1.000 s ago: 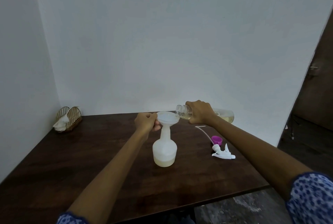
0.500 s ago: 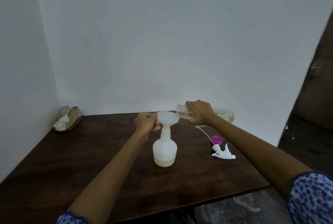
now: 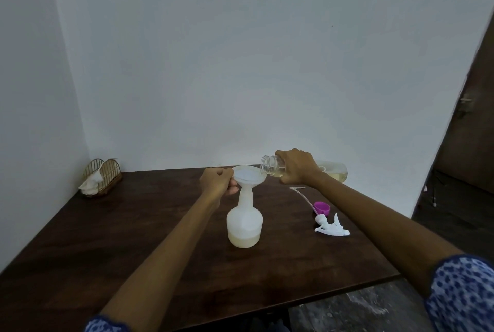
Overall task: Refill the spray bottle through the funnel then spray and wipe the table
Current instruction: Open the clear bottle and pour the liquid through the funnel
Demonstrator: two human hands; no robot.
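Mid-refill. Our left hand (image 3: 217,180) pinches the rim of the funnel (image 3: 249,176) so it stays seated in the neck of the spray bottle (image 3: 244,220), which stands on the table (image 3: 133,238) just below that hand. Our right hand (image 3: 295,166) is wrapped around the refill bottle (image 3: 303,168), tipped near horizontal, mouth just over the funnel's right edge so liquid lands inside. The spray bottle shows only a shallow pale layer, so we judge pouring far from done. The trigger head (image 3: 331,227) and purple cap (image 3: 321,207) lie below the right forearm, out of the pour path. We see a cloth holder (image 3: 101,178) far left of the left hand.
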